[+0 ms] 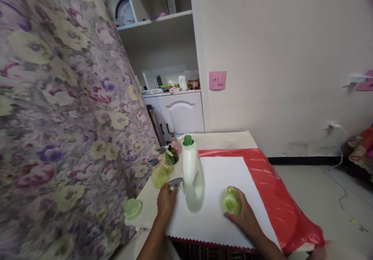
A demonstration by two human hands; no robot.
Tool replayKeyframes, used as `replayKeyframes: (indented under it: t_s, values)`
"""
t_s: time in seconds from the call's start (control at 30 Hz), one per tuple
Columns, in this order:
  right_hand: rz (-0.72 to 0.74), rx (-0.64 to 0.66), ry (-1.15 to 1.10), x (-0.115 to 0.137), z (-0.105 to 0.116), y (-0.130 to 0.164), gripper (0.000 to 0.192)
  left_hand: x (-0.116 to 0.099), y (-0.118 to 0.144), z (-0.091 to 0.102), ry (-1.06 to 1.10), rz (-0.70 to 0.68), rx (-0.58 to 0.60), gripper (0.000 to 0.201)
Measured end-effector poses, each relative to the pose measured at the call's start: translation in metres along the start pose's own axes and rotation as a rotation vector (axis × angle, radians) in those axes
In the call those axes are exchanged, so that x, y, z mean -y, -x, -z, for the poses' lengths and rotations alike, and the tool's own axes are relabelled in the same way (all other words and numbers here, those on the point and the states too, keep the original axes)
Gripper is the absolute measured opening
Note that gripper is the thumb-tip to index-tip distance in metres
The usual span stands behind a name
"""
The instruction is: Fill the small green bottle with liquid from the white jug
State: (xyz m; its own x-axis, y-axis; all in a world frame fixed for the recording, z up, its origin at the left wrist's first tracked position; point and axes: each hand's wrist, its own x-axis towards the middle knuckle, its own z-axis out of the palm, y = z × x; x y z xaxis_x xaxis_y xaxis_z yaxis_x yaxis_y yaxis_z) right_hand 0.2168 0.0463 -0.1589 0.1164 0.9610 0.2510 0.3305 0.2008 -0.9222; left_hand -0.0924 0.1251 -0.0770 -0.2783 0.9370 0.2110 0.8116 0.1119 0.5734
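My left hand point(166, 201) is closed around a dark grey and pale green pump head point(176, 182), just left of a big bottle. That large pale green detergent bottle point(192, 186) stands upright, uncapped, its green pour spout point(188, 140) showing at the top. On the right, my right hand point(243, 213) grips a small translucent yellow-green bottle point(231, 201) with an open neck, tilted toward me. A light green cap point(133, 208) lies at the table's left edge. Behind my left hand, several pump bottles point(159, 176) stand in a row along that edge.
A white sheet point(221, 170) covers the middle of the table, over red plastic point(279, 201). A floral curtain point(72, 116) hangs close along the left side. Beyond the table are a white cabinet point(183, 114) and a wall with a pink note point(217, 80).
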Motion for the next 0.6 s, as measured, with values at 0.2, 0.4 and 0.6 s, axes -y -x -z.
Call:
replayKeyframes:
  t_s: [0.2, 0.4, 0.6]
  values:
    - [-0.016, 0.006, 0.041, 0.004, 0.007, 0.005, 0.086, 0.009, -0.015, -0.006, -0.09, -0.053, 0.223, 0.025]
    - [-0.023, -0.043, 0.076, 0.007, 0.01, 0.01, 0.1, 0.023, -0.021, 0.021, 0.003, -0.174, 0.426, 0.027]
    - [-0.034, -0.074, 0.047, 0.009, 0.013, 0.015, 0.103, 0.041, -0.001, 0.082, 0.189, -0.255, 0.355, 0.023]
